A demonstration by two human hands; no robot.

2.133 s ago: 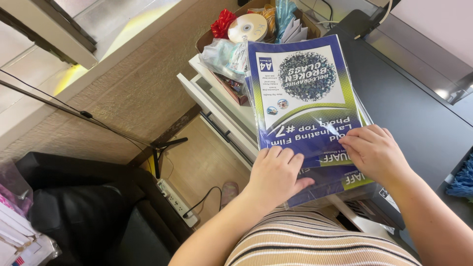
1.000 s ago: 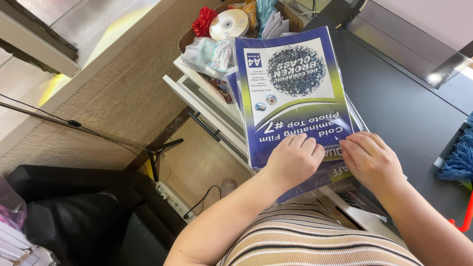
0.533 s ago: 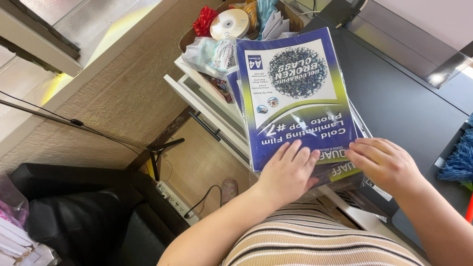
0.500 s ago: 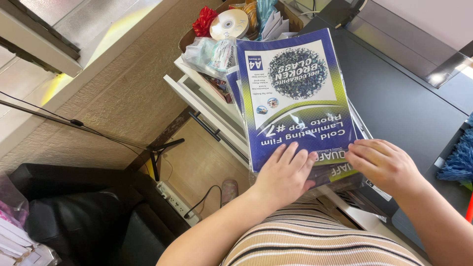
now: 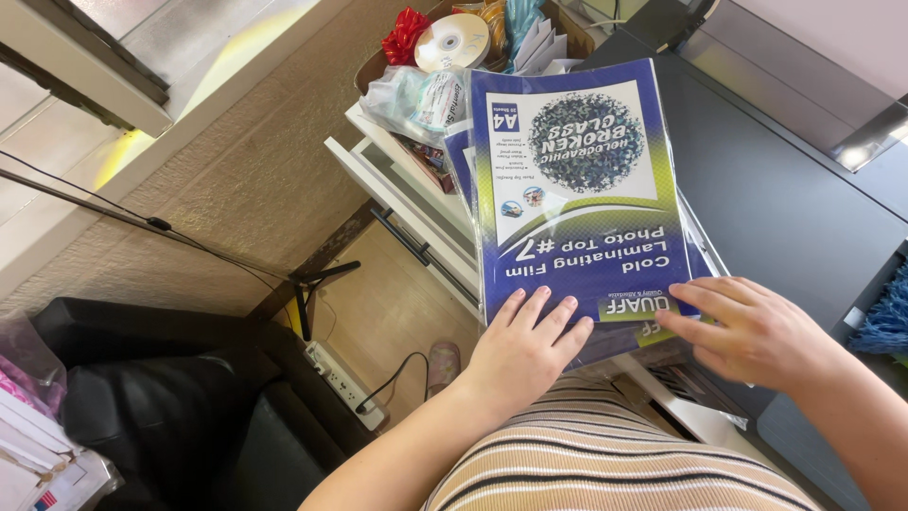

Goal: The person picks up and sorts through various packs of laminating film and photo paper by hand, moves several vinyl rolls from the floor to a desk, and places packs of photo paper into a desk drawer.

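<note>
A stack of flat blue-and-white film packs in clear plastic (image 5: 577,189) lies across an open white drawer unit (image 5: 402,194). My left hand (image 5: 525,343) rests palm down on the near left corner of the top pack, fingers spread. My right hand (image 5: 757,331) presses flat on the near right corner, fingertips on the green band. Neither hand grips anything. Under the top pack, the edges of more packs show.
A dark desk top (image 5: 785,199) lies to the right. Behind the packs are a clear bag (image 5: 411,95), a silver disc (image 5: 452,40) and a red bow (image 5: 405,36). Below left are a power strip (image 5: 345,383), cables and a black chair (image 5: 180,407).
My left hand slid down from the middle of the top pack to its near left corner. My right hand shifted slightly right along the near edge. The packs hardly moved.
</note>
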